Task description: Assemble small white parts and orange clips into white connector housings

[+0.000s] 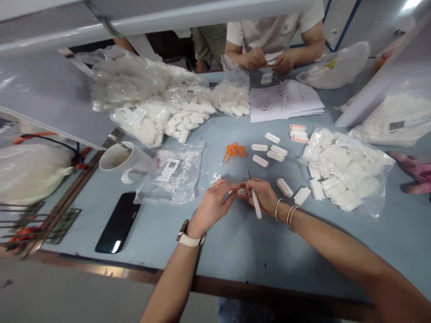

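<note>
Between my hands is a small white plastic part (241,191) with little marks or slots on its face. The fingers of my left hand (215,202) are pinched together at its left side, and the fingertips are partly hidden. My right hand (263,196) grips a slim tool with a white handle (256,204) and a thin dark tip pointing up and away; its fingers also touch the white part's right side. Just beyond my left hand lie tiny white pieces (215,178). Orange rectangular frames (235,151) are heaped farther back, with several white plastic cases (276,155) to their right.
A bag of white cases (350,170) spills open at right. Left are a flat clear bag (175,175), a white mug (124,159) with a spoon, and a black phone (117,222). Bags (144,89) and papers (286,101) line the back, where another person (276,40) works.
</note>
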{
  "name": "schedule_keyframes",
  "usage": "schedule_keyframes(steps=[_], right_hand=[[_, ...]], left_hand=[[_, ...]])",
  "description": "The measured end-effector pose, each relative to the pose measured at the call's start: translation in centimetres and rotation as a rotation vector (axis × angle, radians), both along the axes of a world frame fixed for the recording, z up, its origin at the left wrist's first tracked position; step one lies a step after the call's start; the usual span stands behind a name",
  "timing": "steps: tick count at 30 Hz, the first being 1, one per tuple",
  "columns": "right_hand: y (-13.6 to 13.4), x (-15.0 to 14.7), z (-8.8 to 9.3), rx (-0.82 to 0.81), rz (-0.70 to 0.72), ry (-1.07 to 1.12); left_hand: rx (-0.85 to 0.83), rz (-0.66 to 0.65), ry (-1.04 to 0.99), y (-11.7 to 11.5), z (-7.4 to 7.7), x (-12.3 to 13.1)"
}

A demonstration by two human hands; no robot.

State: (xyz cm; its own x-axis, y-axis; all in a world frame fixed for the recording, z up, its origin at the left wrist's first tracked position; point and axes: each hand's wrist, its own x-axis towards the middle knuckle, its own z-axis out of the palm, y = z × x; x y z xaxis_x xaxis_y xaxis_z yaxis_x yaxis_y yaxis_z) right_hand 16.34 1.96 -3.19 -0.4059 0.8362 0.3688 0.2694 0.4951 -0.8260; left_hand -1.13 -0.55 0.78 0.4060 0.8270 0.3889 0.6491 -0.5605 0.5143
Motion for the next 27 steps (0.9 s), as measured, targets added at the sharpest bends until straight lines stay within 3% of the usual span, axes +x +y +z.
schedule_keyframes(steps=[7,21,27], right_hand=[[0.0,0.0,0.1,0.059,-0.006,-0.081],[-0.1,0.1,-0.3,-0.019,-0.029,-0.106],[0.0,0.1,-0.1,-0.102,-0.001,-0.039]], left_hand=[[0.203,0.013,0.229,-0.3,-0.4,0.1],[0.330,-0.009,0.430,-0.7,0.1,1.0],[0.264,0.014,0.230,-0.2,-0.4,0.3]])
